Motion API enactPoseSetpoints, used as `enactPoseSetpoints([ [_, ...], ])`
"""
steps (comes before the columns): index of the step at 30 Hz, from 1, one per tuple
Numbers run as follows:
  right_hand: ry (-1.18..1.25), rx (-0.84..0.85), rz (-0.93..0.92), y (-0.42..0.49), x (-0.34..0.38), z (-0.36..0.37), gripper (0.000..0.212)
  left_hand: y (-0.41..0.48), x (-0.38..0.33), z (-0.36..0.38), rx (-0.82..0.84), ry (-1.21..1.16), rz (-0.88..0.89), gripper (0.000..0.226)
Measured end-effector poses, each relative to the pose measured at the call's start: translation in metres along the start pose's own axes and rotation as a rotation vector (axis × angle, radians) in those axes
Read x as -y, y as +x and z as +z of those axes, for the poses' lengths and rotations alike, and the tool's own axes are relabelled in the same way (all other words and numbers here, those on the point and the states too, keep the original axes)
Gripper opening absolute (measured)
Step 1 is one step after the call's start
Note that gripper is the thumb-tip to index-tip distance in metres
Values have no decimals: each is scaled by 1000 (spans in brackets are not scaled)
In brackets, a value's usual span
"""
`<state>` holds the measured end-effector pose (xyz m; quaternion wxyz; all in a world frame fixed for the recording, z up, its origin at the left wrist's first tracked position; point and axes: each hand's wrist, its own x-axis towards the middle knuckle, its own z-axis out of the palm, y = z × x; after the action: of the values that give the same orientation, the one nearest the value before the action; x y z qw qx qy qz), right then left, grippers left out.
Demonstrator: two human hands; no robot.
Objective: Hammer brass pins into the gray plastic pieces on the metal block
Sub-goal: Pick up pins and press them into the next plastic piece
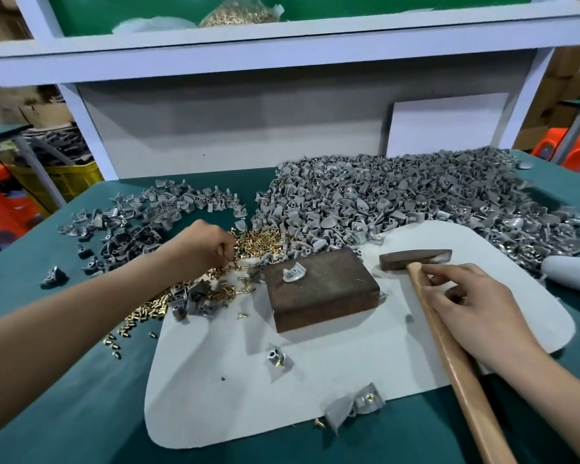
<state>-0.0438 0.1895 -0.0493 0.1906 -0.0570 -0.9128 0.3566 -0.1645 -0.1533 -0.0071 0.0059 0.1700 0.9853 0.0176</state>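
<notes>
A rusty brown metal block (325, 296) lies on a white mat (235, 380), with one gray plastic piece (293, 273) on its top. Left of the block spreads a heap of brass pins (255, 241). My left hand (203, 247) is over that heap with fingers curled down, pinching at the pins. A hammer (414, 259) with a wooden handle lies flat on the mat to the right of the block. My right hand (472, 303) rests on the handle, fingers relaxed and slightly bent over it.
A big pile of gray plastic pieces (416, 202) fills the back right of the green table, and a smaller scatter of gray pieces (141, 219) lies at the left. Loose pieces with pins (365, 401) lie near the mat's front edge. A white shelf frame (248, 51) stands behind.
</notes>
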Motion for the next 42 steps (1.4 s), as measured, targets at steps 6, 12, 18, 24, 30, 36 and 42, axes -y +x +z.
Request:
enactPoseSetpoints([
  [6,-7,1,5,-2,4,-1,28,1,-4,-1,26,59,14,25],
  [12,-8,4,16,-7,9,-2,29,-2,-10,-4,29,126,10,26],
  [18,38,-202,-231,-12,41,-21,25,-13,-16,-13,-90,-107,-32,30],
  [24,458,164,-367,-13,110,-5,29,-52,-69,-40,-215,-940,142,23],
  [30,182,75,-591,-1,141,24,19,-60,-97,-33,-129,-1344,83,27],
  [36,78,212,-520,17,150,40,12,-59,-83,-24,-78,-1470,6,25],
  [42,238,292,-382,36,156,40,19,-58,-56,-27,-244,-937,-99,14],
])
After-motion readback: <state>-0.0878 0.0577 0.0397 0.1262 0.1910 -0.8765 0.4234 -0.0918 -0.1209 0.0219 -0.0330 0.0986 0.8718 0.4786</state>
